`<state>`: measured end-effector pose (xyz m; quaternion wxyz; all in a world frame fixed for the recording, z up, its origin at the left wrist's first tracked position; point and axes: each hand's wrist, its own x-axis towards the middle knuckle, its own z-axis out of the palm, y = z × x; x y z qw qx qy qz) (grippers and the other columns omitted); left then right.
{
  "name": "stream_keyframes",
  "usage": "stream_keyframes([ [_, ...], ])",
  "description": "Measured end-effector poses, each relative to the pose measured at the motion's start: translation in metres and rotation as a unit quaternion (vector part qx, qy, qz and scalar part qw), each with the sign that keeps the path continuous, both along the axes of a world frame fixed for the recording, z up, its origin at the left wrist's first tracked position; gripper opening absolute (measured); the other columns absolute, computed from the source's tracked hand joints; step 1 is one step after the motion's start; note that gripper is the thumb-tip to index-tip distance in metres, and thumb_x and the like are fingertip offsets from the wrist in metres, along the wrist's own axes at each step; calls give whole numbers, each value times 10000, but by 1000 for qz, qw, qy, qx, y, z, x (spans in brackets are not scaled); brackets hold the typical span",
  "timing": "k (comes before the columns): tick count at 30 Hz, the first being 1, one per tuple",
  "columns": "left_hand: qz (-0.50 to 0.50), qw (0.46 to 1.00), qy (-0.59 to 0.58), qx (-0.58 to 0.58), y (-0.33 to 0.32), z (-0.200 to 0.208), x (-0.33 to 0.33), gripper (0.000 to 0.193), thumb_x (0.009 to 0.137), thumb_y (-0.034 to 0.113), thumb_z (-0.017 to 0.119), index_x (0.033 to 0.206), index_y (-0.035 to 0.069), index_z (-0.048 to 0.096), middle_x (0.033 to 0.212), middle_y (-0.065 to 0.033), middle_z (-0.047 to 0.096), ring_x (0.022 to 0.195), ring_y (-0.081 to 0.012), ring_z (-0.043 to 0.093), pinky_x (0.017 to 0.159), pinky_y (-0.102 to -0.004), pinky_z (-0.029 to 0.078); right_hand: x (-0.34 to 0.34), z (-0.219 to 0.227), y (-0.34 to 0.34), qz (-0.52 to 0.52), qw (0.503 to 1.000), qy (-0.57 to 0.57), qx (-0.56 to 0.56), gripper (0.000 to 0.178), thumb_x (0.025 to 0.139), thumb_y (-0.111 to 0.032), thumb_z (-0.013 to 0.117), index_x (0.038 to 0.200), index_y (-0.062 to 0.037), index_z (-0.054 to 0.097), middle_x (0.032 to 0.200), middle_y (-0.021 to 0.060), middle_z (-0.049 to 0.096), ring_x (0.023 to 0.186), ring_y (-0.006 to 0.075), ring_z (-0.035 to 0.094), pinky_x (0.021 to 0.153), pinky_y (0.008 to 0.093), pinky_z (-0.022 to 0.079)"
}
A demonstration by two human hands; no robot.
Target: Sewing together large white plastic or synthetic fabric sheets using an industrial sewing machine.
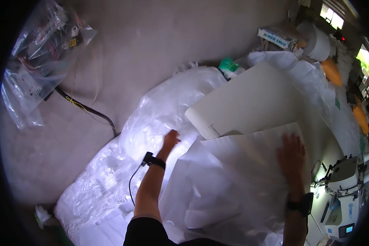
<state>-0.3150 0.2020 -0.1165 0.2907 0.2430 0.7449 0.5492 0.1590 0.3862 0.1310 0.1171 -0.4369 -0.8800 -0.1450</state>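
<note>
A translucent white plastic sheet [229, 172] spreads in front of me, over the near part of a pale flat table surface [262, 98]. My right hand [291, 156] lies on the right side of this sheet, its fingers stretched out and somewhat blurred. Left of the sheet, my left hand [170, 140] is at a big heap of shiny clear plastic film [151, 119]. Its fingers are mostly turned out of sight, and whether it grips any film cannot be seen. Each wrist carries a black strap with a small device, the left one with a cable.
A white sewing machine [346, 192] with a lit lamp stands at the right. Clear bags of small parts [37, 65] hang at the upper left beside a dark curved bar [88, 108]. A box [278, 37] and a white roll [315, 43] sit at the far right.
</note>
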Motion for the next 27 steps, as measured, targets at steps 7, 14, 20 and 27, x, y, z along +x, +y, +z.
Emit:
stream_keyframes([
  [7, 72, 984, 9, 165, 61, 247, -52, 246, 923, 192, 490, 937, -45, 551, 844, -143, 625, 600, -230, 657, 430, -301, 422, 6, 2, -6, -15, 998, 52, -44, 651, 871, -412, 545, 1371, -25, 390, 1444, 198, 343, 1336, 394, 315, 1097, 557, 214],
  [14, -138, 917, 40, 371, 45, 459, 109, 123, 949, 91, 517, 910, 8, 600, 857, -40, 622, 774, -156, 635, 713, -284, 508, -8, 30, -31, 44, 997, 17, -63, 568, 928, -440, 443, 1271, 7, 519, 1400, 206, 405, 1327, 373, 320, 1064, 535, 273],
  [20, -483, 805, 238, 250, -88, 400, 270, 218, 905, -15, 547, 1104, 45, 613, 986, -49, 655, 904, -158, 619, 839, -274, 479, -68, 96, -156, 296, 285, 493, -767, 753, 870, -707, 358, 1381, -157, 424, 1383, 154, 438, 1148, 304, 532, 972, 455, 416],
  [27, -794, 571, 122, -171, -238, 219, 301, 251, 952, 177, 531, 1149, 53, 625, 1076, -104, 663, 980, -195, 607, 912, -296, 445, 18, 126, -172, 143, 311, 771, -537, 627, 924, -506, 503, 1458, -257, 285, 1260, 137, 536, 879, 184, 606, 724, 335, 507],
])
